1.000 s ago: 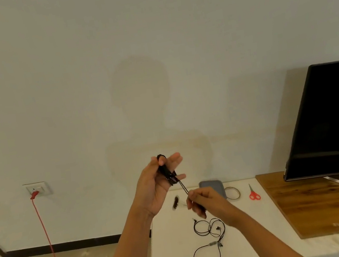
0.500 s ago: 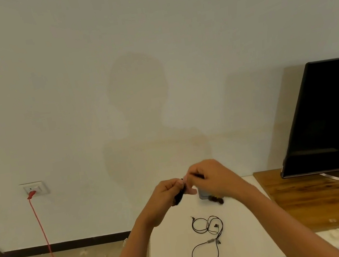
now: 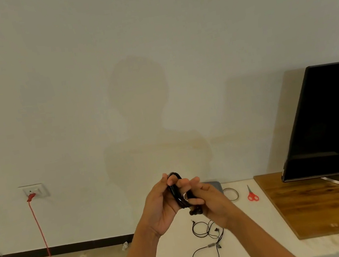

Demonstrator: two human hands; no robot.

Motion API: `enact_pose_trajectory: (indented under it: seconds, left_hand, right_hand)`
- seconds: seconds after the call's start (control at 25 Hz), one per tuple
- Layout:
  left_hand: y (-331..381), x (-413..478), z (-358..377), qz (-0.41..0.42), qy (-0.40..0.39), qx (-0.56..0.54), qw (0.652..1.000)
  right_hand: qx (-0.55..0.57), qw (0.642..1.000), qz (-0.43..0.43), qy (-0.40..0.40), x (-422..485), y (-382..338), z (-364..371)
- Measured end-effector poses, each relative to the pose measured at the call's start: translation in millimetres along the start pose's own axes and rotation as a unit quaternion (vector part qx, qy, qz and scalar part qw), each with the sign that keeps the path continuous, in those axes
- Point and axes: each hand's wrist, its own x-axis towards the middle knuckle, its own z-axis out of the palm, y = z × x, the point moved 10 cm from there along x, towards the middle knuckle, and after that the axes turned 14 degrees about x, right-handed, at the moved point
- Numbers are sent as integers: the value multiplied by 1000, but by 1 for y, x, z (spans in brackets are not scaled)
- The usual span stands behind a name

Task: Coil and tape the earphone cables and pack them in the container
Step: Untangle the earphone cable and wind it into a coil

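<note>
My forearms were cut off by the lower edge, and between them a second, loose earphone (image 3: 207, 247) lay uncoiled on the white table (image 3: 260, 243), its far loops partly behind my right wrist. Above it, my left hand (image 3: 160, 208) gripped the coiled earphone cable (image 3: 176, 190), which stood upright between thumb and fingers. My right hand (image 3: 213, 207) was curled onto the same bundle from the other side. How many turns it had I could not make out, and what the small pale glint at its middle was stayed unclear. The earbuds (image 3: 196, 212) hung dark and blurred just under my right palm. A second before, the cable ran from my left fingers down to my right hand, lower over the table; now both hands met on the bundle, a little higher than half a second ago. Behind my right hand only a corner of the grey container (image 3: 217, 185) showed. Just beside it lay the tape ring (image 3: 236, 193), then the red scissors (image 3: 252, 195), both back in sight. Further right a wooden board (image 3: 320, 204) carried a dark television (image 3: 336, 124), cut by the frame edge. On the far wall a red cord (image 3: 44, 241) hung from a socket (image 3: 34, 191).
</note>
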Motion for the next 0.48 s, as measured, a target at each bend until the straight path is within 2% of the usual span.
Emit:
enact_pose_trajectory:
  seconds: [0.08, 0.28, 0.48]
  left_hand:
    - [1, -2, -4, 2, 11, -10, 1000]
    - [4, -4, -17, 7, 60, 43, 997]
    - [0, -2, -12, 2, 51, -4, 999]
  right_hand:
    - [31, 999, 13, 12, -8, 6, 3]
    - [10, 999, 10, 50, -15, -3, 3]
    - [8, 999, 18, 50, -12, -2, 1]
